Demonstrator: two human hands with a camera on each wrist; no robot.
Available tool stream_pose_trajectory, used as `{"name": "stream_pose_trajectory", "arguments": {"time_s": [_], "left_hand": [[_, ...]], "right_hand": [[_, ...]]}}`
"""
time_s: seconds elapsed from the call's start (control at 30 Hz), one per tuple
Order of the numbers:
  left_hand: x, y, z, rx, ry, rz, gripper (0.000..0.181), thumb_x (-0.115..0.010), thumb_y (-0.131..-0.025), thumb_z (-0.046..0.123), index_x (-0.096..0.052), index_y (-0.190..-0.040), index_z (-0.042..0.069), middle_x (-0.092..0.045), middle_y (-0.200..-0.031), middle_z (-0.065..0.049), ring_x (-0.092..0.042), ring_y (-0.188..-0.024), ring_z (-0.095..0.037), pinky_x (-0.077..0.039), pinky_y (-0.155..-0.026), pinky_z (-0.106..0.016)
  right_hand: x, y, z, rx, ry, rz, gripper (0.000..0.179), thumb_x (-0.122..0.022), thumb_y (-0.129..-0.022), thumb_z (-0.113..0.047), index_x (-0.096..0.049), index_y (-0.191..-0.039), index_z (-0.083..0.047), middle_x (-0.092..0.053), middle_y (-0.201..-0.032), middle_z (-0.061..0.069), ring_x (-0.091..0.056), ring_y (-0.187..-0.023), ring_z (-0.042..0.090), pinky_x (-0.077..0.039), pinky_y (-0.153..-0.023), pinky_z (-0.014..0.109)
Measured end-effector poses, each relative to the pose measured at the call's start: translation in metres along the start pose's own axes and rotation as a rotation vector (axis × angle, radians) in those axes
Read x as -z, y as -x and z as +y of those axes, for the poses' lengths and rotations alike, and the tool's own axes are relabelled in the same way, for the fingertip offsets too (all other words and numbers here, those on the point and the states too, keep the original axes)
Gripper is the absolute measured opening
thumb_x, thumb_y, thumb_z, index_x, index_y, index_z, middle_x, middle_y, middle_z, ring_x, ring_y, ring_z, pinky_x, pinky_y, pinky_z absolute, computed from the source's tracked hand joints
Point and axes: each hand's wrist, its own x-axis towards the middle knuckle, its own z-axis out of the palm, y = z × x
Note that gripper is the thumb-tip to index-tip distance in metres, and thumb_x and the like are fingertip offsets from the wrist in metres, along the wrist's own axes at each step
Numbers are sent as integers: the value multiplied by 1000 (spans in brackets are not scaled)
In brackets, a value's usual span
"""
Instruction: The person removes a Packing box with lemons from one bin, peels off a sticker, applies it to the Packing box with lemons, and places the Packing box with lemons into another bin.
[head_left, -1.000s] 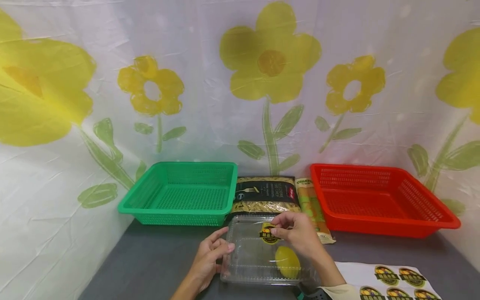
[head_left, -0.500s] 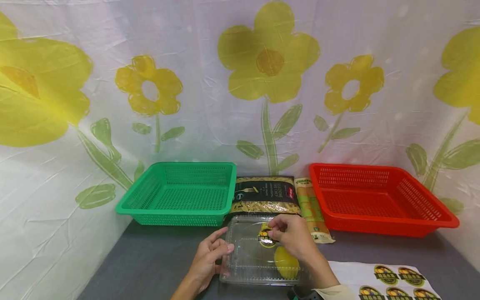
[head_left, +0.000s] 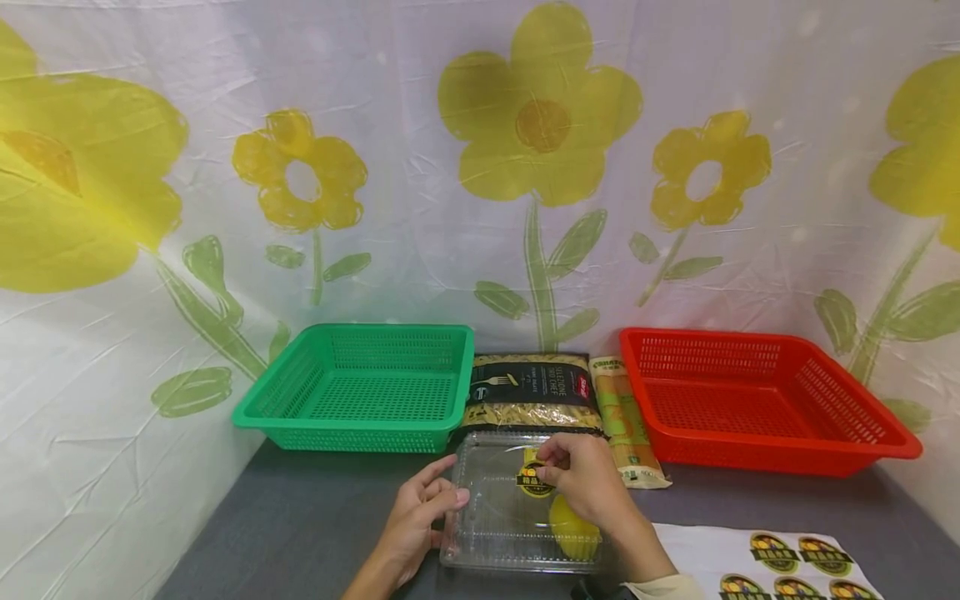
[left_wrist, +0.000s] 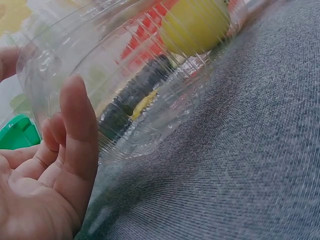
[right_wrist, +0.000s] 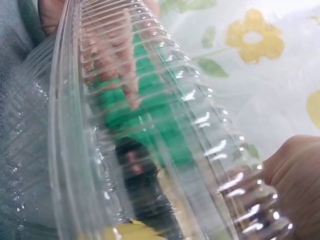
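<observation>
A clear plastic clamshell box point(head_left: 495, 529) with a lid stands on the dark table, a yellow lemon-like fruit point(head_left: 574, 527) inside at its right side. My left hand point(head_left: 412, 517) holds the box's left side, thumb on the lid edge; in the left wrist view that thumb point(left_wrist: 77, 120) lies against the ribbed wall. At the upper right of the lid, my right hand point(head_left: 588, 479) pinches a black-and-yellow round sticker point(head_left: 534, 481) by its right edge. How much of the sticker touches the lid, I cannot tell. The right wrist view shows mostly the box's ribbed side point(right_wrist: 200, 120).
A green basket point(head_left: 352, 437) stands at the back left, a red basket point(head_left: 750, 454) at the back right. Between them lie a pasta bag point(head_left: 532, 387) and a narrow green-orange packet point(head_left: 626, 421). A white sheet of stickers point(head_left: 697, 546) lies front right.
My right hand has shifted slightly left and toward me, and the sticker has come a little nearer the middle of the lid. The left hand and the box stay nearly in place.
</observation>
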Motion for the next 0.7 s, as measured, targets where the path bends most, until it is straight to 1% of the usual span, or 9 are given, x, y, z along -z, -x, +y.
{"name": "stream_pose_trajectory", "arguments": {"time_s": [0.13,0.27,0.37,0.5,0.63,0.7], "left_hand": [[0,-1,0,-5,0,0,77,-71,-90,11,-30,-155,0,-60,-83,3,-52,-57,-8,-54,-44,-28],[0,-1,0,-5,2,-2,76,-70,-91,10,-30,-155,0,-60,-83,3,-52,-57,-8,-53,-44,-28],[0,-1,0,-2,4,-1,76,-70,-91,10,-30,-155,0,-60,-83,3,-51,-56,-8,-53,-44,-28],[0,-1,1,0,3,1,76,-70,-91,11,-30,-155,0,-60,-82,3,-51,-55,-8,-53,-44,-28],[0,-1,0,4,-1,1,77,-71,-91,13,-30,-155,0,-60,-81,4,-51,-55,-8,-53,-44,-28],[1,0,0,10,-3,2,78,-72,-91,13,-30,-155,0,-60,-80,4,-51,-55,-8,-53,-44,-28]], "right_hand": [[0,0,0,5,20,-7,19,-85,-77,1,-72,-82,-12,-62,-70,-7,-56,-65,8,-49,-59,22],[0,0,0,8,51,-3,20,-85,-76,0,-73,-87,-11,-63,-73,-7,-56,-65,8,-49,-60,23],[-1,-1,1,15,89,28,22,-86,-76,0,-74,-91,-9,-63,-75,-6,-56,-65,8,-49,-61,24],[-2,-3,3,31,137,80,20,-84,-76,1,-73,-90,-9,-62,-75,-6,-54,-66,8,-49,-62,26],[-3,-4,5,45,165,134,15,-75,-79,6,-72,-86,-8,-61,-72,-6,-55,-66,9,-50,-62,27],[-3,-3,6,40,159,166,15,-73,-79,7,-72,-85,-7,-62,-71,-5,-56,-66,9,-50,-61,27]]}}
